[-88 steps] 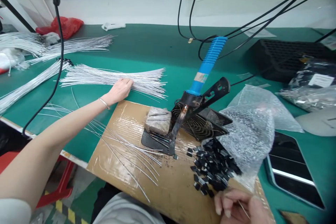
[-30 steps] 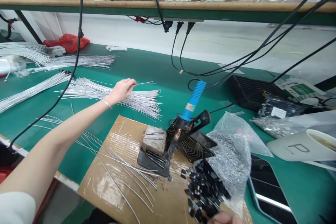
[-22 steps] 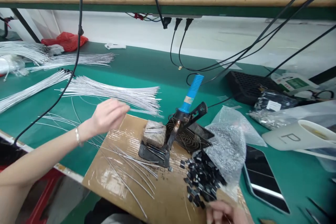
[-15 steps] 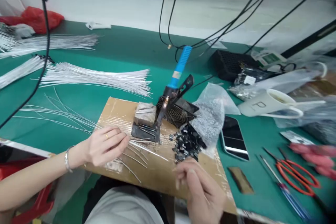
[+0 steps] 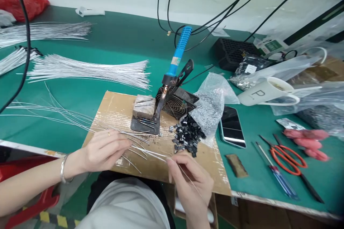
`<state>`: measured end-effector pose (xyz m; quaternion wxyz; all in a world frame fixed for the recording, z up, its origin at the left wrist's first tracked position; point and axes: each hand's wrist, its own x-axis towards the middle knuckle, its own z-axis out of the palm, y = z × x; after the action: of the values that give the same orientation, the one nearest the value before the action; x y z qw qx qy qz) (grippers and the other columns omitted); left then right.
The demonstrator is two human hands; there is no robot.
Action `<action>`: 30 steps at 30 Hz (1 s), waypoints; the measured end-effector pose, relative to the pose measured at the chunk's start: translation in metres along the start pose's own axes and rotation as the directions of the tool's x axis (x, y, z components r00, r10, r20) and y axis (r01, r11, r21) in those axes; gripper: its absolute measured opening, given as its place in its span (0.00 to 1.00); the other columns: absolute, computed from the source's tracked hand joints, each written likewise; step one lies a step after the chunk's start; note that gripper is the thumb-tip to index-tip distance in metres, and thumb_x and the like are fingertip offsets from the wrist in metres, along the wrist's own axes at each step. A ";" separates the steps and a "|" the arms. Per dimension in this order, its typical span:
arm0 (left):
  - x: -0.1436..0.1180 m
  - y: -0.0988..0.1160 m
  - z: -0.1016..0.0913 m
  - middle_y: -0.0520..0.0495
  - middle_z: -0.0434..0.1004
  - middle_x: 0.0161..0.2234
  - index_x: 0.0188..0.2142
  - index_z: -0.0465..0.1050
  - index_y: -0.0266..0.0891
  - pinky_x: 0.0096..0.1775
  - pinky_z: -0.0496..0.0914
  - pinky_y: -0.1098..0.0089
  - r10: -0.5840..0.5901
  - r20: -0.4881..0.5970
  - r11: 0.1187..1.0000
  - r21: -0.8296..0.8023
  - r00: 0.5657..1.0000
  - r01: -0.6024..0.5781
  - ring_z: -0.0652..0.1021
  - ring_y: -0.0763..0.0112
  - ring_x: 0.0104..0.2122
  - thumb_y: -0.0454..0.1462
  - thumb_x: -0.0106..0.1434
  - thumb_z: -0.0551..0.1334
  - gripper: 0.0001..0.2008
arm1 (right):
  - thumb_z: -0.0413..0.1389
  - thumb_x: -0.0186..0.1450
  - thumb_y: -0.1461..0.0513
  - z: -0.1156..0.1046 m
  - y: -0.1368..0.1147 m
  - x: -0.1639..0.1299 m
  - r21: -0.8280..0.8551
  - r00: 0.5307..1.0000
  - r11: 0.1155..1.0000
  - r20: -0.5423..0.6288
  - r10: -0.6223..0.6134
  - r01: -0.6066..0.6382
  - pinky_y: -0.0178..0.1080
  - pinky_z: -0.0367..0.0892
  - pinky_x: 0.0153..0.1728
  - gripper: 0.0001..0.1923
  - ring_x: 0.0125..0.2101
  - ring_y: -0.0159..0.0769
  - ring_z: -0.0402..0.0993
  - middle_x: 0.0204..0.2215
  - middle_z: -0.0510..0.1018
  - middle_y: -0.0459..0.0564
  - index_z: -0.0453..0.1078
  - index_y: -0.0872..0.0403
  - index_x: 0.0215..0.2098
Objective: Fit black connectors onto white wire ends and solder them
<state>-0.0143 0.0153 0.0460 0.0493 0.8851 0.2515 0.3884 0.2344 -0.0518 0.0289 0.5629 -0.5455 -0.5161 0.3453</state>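
White wires (image 5: 150, 152) stretch between the two hands, over a brown board (image 5: 217, 171). The left grip (image 5: 106, 150) has its fingertips together on one end of them; the right grip (image 5: 192, 177) pinches thumb and forefinger at the other end, and a thin strand (image 5: 189, 180) trails from that pinch back over the hand. Loose wires (image 5: 59, 117) pass by the left hand, some ends on the board, the rest reaching left over the green worktop (image 5: 120, 46).

Just beyond the hands, a black plate (image 5: 136, 125) lies on the board, with a rough block (image 5: 144, 109) on it and thin rods on top of the block. Beside that, the blue-handled iron (image 5: 181, 48) stands tilted above a dark coil (image 5: 173, 106). Black chips (image 5: 189, 134) are heaped to its right, touching a clear bag (image 5: 211, 102).

Farther right on the worktop are a phone (image 5: 232, 127), a brown strip (image 5: 236, 165), a screwdriver (image 5: 281, 179), orange-handled scissors (image 5: 287, 167), a pink bundle (image 5: 309, 144) and, behind them, a white mug (image 5: 258, 94).

Beyond the left hand lies a thick wire bundle (image 5: 88, 69), with a greyer bundle (image 5: 48, 31) and a red bag (image 5: 24, 3) farther back.
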 end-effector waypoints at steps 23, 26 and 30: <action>0.045 0.002 -0.023 0.53 0.76 0.24 0.34 0.75 0.39 0.25 0.64 0.74 -0.435 0.709 0.628 -0.203 0.555 0.752 0.73 0.73 0.23 0.40 0.73 0.57 0.13 | 0.61 0.68 0.67 0.004 0.011 0.008 0.028 0.976 0.991 0.176 -0.130 0.127 0.37 0.63 0.26 0.10 0.22 0.32 0.67 0.20 0.73 0.43 0.74 0.52 0.29; 0.045 0.018 -0.014 0.50 0.81 0.31 0.47 0.76 0.41 0.31 0.69 0.70 -0.420 0.634 0.760 -0.145 0.649 0.634 0.78 0.68 0.28 0.38 0.72 0.58 0.09 | 0.60 0.68 0.69 0.006 0.015 0.008 -0.005 0.965 0.985 0.200 -0.168 0.173 0.36 0.62 0.26 0.10 0.23 0.31 0.67 0.21 0.72 0.42 0.73 0.52 0.30; 0.042 0.039 0.009 0.47 0.80 0.37 0.48 0.74 0.41 0.34 0.70 0.69 -0.396 0.587 0.776 -0.196 0.706 0.599 0.77 0.66 0.33 0.33 0.72 0.56 0.10 | 0.59 0.69 0.70 0.008 0.018 0.005 -0.061 0.964 0.979 0.196 -0.180 0.195 0.35 0.62 0.27 0.09 0.25 0.31 0.68 0.24 0.73 0.43 0.73 0.52 0.32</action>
<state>0.0319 0.0030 0.0791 0.3866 0.8251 0.3841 0.1493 0.2312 -0.0417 0.0120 0.5193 -0.4809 -0.6299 0.3199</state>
